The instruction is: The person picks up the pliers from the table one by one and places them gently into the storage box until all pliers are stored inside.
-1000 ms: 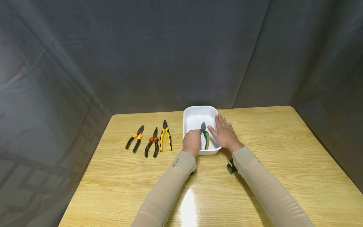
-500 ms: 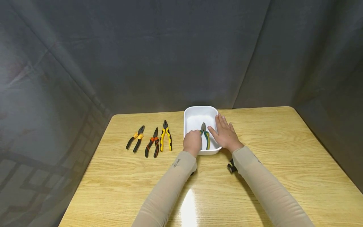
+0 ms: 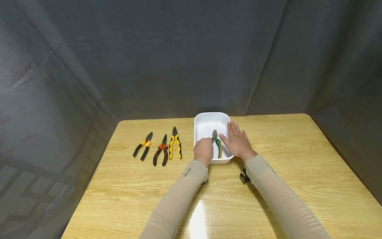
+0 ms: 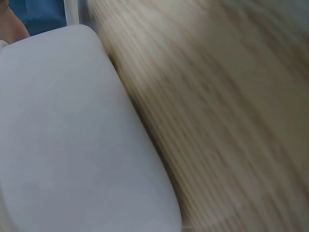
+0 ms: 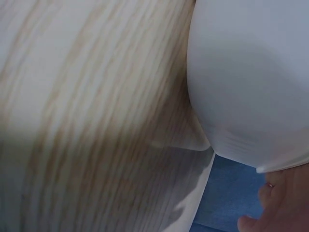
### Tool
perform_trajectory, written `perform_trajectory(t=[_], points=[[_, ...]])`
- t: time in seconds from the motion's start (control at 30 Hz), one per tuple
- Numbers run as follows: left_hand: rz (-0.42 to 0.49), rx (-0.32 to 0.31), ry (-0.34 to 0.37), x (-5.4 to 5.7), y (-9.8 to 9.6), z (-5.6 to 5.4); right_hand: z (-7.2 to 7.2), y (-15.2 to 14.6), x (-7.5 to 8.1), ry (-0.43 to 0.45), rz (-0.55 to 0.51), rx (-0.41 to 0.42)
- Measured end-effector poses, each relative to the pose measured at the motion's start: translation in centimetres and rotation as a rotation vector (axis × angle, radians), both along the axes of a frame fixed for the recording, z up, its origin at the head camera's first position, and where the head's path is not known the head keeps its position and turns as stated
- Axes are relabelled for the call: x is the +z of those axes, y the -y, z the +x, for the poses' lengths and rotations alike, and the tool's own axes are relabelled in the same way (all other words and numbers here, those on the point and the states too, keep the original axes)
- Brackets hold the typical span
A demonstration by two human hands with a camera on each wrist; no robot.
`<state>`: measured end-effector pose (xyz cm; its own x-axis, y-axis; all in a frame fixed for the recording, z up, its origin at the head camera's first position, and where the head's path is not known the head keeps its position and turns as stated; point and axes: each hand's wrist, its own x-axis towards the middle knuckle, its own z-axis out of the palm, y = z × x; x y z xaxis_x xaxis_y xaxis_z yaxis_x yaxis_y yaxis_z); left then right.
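Observation:
A pair of pliers (image 3: 219,149) with green and yellow handles lies inside a white tray (image 3: 210,123), its metal head pointing toward the back. My left hand (image 3: 204,151) reaches over the near left rim with curled fingers and grips the left handle, which it mostly covers. Across the right rim, my right hand (image 3: 239,142) rests with its fingers straight and thumb over the tray's inside. The left wrist view is mostly filled by the tray's outer wall (image 4: 87,135). In the right wrist view, the tray's white side (image 5: 246,77) stands close above the wooden surface.
Left of the tray on the wooden table (image 3: 292,179) lie yellow-and-black pliers (image 3: 175,142), red-and-black long-nose pliers (image 3: 161,151) and orange-and-black pliers (image 3: 144,146). A dark grey curtain (image 3: 185,59) rises behind the table and along both sides.
The right handle of the green and yellow pliers has swung slightly to the right, away from the left hand. Both hands stay nearly where they were.

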<state>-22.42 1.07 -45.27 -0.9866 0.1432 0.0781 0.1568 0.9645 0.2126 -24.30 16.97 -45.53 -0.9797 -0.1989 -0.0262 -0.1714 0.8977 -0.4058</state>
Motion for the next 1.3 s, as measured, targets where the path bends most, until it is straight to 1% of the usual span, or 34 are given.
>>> perform_trajectory(t=[0.17,0.67,0.97,1.3], points=[[-0.01,0.006,0.014,-0.05,0.0,0.09,0.06,0.05,-0.12,-0.002,-0.01,0.001],[-0.014,0.006,0.019,-0.22,-0.05,0.02,0.03,0.02,-0.29,0.0,-0.021,0.0],[-0.02,0.003,0.004,-0.19,0.0,0.07,0.0,0.04,-0.2,0.016,-0.019,-0.012],[-0.017,0.007,-0.044,-0.39,-0.05,0.09,0.04,0.0,-0.18,0.0,-0.028,-0.009]])
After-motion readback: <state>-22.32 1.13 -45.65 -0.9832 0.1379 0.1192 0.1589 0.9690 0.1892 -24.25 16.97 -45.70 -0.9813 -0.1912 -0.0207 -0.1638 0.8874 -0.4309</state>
